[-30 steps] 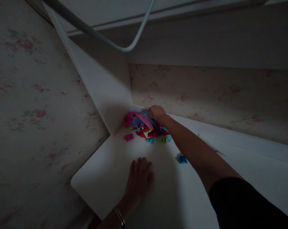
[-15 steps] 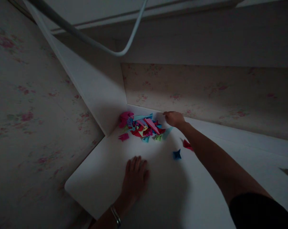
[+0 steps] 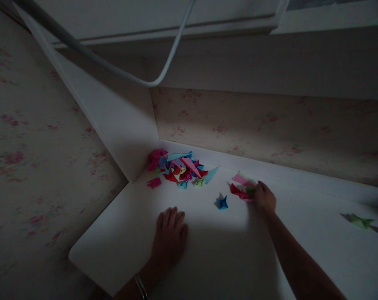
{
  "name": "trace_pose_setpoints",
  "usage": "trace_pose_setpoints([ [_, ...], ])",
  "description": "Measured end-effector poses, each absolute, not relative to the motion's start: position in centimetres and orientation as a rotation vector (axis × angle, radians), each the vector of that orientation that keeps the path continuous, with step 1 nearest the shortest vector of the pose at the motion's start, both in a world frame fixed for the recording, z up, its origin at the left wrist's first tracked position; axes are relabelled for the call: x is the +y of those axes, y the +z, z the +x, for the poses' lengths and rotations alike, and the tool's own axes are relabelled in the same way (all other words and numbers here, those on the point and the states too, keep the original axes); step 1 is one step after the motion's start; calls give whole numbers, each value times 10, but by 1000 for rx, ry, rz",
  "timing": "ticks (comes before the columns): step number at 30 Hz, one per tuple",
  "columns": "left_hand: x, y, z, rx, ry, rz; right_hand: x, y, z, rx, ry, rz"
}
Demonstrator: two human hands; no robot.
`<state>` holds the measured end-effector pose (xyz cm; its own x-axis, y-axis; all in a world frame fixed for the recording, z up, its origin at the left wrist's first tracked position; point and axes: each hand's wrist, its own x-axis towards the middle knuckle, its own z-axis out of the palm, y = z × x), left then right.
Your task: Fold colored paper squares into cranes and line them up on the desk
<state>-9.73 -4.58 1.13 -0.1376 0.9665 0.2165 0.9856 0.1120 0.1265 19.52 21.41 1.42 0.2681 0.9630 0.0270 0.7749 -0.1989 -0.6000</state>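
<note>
My left hand (image 3: 169,235) lies flat on the white desktop (image 3: 204,254), palm down with fingers stretched out, holding nothing. Farther right, my right hand (image 3: 264,199) is closed, its fingertips against a small cluster of folded paper. In that cluster are a red folded piece (image 3: 235,191), a pink strip (image 3: 243,180) and a bit of green paper (image 3: 249,190). The fingers partly hide what they grip. Between the hands sits a blue folded paper star (image 3: 222,203). A pile of colourful folded paper pieces (image 3: 179,168) lies in the back left corner.
A pale blue paper piece (image 3: 211,175) lies at the pile's right edge. At the far right rests a green folded piece (image 3: 359,221). A white side panel (image 3: 114,112) and an overhead shelf (image 3: 239,66) enclose the desk; a white cable (image 3: 145,82) hangs in front.
My right hand has moved right and nearer, from the back edge to the red and pink papers. My left hand stays flat on the desk. The view has shifted slightly right.
</note>
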Motion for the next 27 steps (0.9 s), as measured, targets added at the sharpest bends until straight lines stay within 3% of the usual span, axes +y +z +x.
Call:
trace_pose_setpoints([
  [6, -47, 8, -99, -2266, -332, -2013, 223, 11, 57, -1842, 607, -1730],
  [14, -45, -5, -105, -2220, -336, -1994, 218, 52, -71, -2344, 564, -1227],
  [19, -41, -4, -106, -2228, -373, -1996, 229, 61, -82, -2525, 517, -1182],
  [27, -39, 4, -104, -2289, -402, -1983, 281, 65, -17, -2374, 508, -1296],
])
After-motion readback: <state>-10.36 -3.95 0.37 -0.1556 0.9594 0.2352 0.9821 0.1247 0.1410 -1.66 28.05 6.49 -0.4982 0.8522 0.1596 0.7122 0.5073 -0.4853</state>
